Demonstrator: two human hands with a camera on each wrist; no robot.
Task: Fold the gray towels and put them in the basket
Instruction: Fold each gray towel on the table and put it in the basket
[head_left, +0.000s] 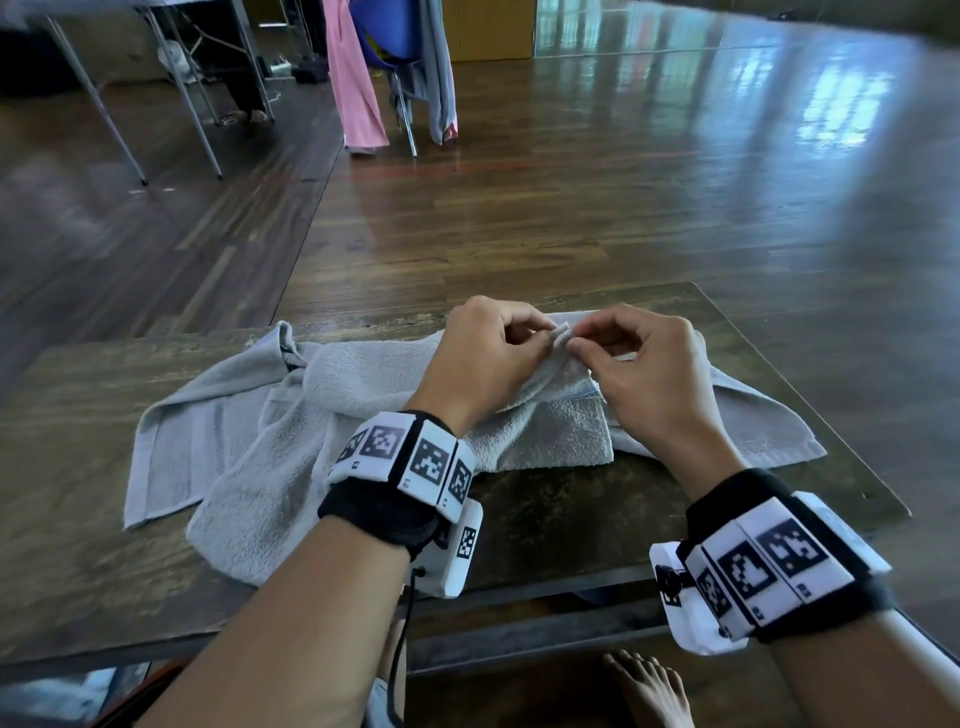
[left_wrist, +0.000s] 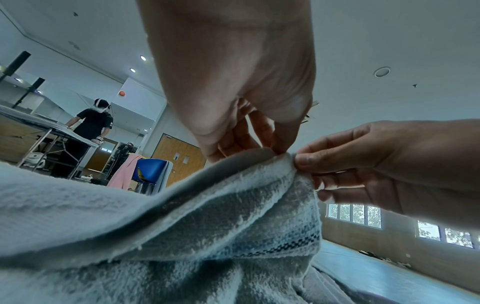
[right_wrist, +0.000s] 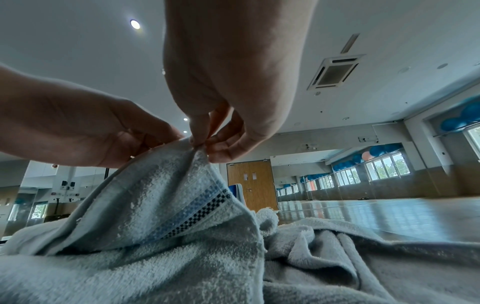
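A big hall with a glossy dark wooden floor stretches away behind a low, worn dark wooden table (head_left: 571, 525), and on that table the work is going on. Gray terry towels lie heaped across it: I count at least two, a crumpled gray towel on the left side (head_left: 218, 452) and a gray towel with a blue checked woven band (head_left: 561, 431) under the hands, with more gray cloth running off to the right that may be a third or only a stretch of the same one; the layers overlap too much to say. No basket shows in any view.

The person's left hand (head_left: 485, 358) and right hand (head_left: 644, 364) are drawn close together above the middle of the table, each pinching the same raised corner of the banded towel between thumb and fingertips, the rest of it draping down onto the table. The hands look nearly touching at that corner.

This looks like the matching of corners before a fold. To do it well, I would keep both layers' edges flush in the pinch, lift just enough to free the cloth from the towel beneath, and lay the corner down square so the blue band runs straight.

Far back stands one blue plastic chair (head_left: 384, 47) with one pink cloth (head_left: 353, 88) and gray cloth hung over it.
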